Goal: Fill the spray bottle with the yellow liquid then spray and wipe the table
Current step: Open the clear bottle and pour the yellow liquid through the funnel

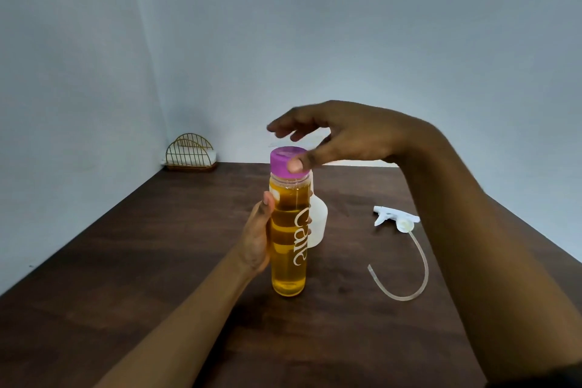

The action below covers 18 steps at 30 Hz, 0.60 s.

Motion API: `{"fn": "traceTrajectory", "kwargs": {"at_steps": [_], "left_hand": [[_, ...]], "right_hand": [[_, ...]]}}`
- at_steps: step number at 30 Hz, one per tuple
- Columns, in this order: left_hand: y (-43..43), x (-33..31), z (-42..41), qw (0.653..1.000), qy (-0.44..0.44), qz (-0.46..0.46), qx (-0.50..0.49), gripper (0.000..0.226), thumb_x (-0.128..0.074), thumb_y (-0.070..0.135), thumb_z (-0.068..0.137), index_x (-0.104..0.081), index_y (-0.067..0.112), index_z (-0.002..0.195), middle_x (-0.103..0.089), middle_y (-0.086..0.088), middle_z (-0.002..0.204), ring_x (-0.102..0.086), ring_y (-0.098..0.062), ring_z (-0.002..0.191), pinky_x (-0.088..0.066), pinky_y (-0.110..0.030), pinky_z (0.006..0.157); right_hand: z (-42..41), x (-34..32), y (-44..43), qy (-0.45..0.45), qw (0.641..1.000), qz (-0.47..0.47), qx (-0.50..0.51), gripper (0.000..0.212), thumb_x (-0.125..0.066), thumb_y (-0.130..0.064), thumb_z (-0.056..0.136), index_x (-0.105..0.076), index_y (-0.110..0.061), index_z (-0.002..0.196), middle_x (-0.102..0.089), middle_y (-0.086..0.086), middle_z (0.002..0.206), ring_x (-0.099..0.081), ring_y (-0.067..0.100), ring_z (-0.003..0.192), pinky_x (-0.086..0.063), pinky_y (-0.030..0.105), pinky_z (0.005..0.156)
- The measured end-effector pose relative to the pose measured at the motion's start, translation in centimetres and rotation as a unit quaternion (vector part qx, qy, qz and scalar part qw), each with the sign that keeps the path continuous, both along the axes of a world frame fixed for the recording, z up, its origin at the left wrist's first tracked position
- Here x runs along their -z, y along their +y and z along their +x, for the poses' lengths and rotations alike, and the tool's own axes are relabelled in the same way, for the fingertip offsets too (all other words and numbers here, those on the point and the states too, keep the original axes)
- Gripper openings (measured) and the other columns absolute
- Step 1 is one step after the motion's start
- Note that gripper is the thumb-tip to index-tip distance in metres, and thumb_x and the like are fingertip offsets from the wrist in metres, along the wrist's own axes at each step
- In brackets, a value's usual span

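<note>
A tall clear bottle of yellow liquid (288, 249) with a purple cap (288, 161) stands upright in the middle of the dark wooden table (157, 246). My left hand (258, 236) grips its body from the left. My right hand (330, 138) hovers over the cap, thumb touching the cap's side, fingers spread above it. Behind the bottle stands the white spray bottle (318, 224), mostly hidden. Its white trigger head (393, 219) lies on the table to the right, with a curved clear tube (419, 268) attached.
A gold wire holder (190, 153) with something white in it sits at the table's far left corner by the wall. The table's right edge runs diagonally behind my right forearm.
</note>
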<state>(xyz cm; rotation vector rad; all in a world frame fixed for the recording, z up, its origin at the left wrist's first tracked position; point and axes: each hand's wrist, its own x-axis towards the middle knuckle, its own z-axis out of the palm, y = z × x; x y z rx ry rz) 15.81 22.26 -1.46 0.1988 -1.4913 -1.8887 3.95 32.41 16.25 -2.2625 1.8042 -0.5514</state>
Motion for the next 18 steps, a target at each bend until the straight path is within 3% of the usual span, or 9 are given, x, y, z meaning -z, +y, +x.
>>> {"fn": "traceTrajectory", "kwargs": {"at_steps": [3,6,9,11,14,16,18], "left_hand": [[0.0,0.0,0.0,1.0,0.007,0.002,0.007,0.098,-0.073,0.077,0.042,-0.059,0.008,0.111,-0.07,-0.005,0.086,-0.068,-0.017,0.076,-0.057,-0.033,0.067],[0.1,0.0,0.0,1.0,0.012,0.003,0.009,0.096,-0.073,0.076,0.044,-0.06,0.007,0.111,-0.07,-0.005,0.087,-0.068,-0.018,0.075,-0.057,-0.033,0.067],[0.2,0.0,0.1,1.0,0.009,0.003,0.011,0.098,-0.072,0.076,0.045,-0.059,0.006,0.112,-0.07,-0.005,0.087,-0.068,-0.018,0.075,-0.057,-0.033,0.067],[0.2,0.0,0.1,1.0,0.009,0.004,0.013,0.098,-0.072,0.076,0.045,-0.058,0.006,0.113,-0.07,-0.005,0.087,-0.068,-0.018,0.074,-0.056,-0.032,0.066],[0.1,0.0,0.1,1.0,0.011,0.0,0.014,0.097,-0.072,0.076,0.045,-0.058,0.007,0.112,-0.07,-0.005,0.087,-0.068,-0.018,0.075,-0.057,-0.033,0.067],[0.1,0.0,0.1,1.0,0.009,0.0,0.013,0.098,-0.072,0.076,0.045,-0.058,0.007,0.113,-0.07,-0.005,0.088,-0.068,-0.019,0.076,-0.056,-0.034,0.068],[0.0,0.1,0.0,1.0,0.008,0.003,0.013,0.099,-0.072,0.077,0.045,-0.058,0.007,0.114,-0.07,-0.006,0.088,-0.068,-0.019,0.076,-0.056,-0.034,0.068]], "right_hand": [[0.8,0.6,-0.6,0.058,0.992,-0.081,0.078,0.053,-0.062,-0.061,0.073,-0.06,-0.024,0.11,-0.062,-0.009,0.103,-0.057,0.006,0.089,-0.045,0.018,0.07],[1.4,1.3,-1.3,0.102,0.987,-0.102,0.066,0.049,-0.065,-0.057,0.075,-0.061,-0.018,0.104,-0.061,-0.005,0.097,-0.053,0.006,0.081,-0.042,0.019,0.067],[0.4,0.4,-0.9,0.084,0.996,-0.033,-0.002,0.04,-0.067,-0.033,0.083,-0.058,-0.024,0.121,-0.06,-0.01,0.119,-0.054,0.005,0.105,-0.042,0.015,0.08],[-0.3,-0.1,-0.6,0.049,0.996,0.049,-0.05,0.054,-0.065,-0.021,0.086,-0.045,-0.03,0.136,-0.048,-0.015,0.139,-0.043,-0.003,0.121,-0.039,0.013,0.092],[-0.5,0.0,-0.2,0.008,0.994,0.096,-0.055,0.077,-0.066,-0.035,0.081,-0.023,-0.036,0.145,-0.027,-0.017,0.153,-0.028,-0.004,0.13,-0.032,0.015,0.098],[0.1,0.3,-0.2,0.025,0.999,0.029,0.009,0.067,-0.062,-0.052,0.077,-0.04,-0.032,0.137,-0.047,-0.011,0.139,-0.046,0.004,0.121,-0.04,0.016,0.086],[1.2,0.6,-0.6,0.091,0.988,-0.06,0.107,0.063,-0.056,-0.068,0.073,-0.061,-0.02,0.113,-0.064,-0.005,0.107,-0.058,0.011,0.095,-0.043,0.02,0.071]]}}
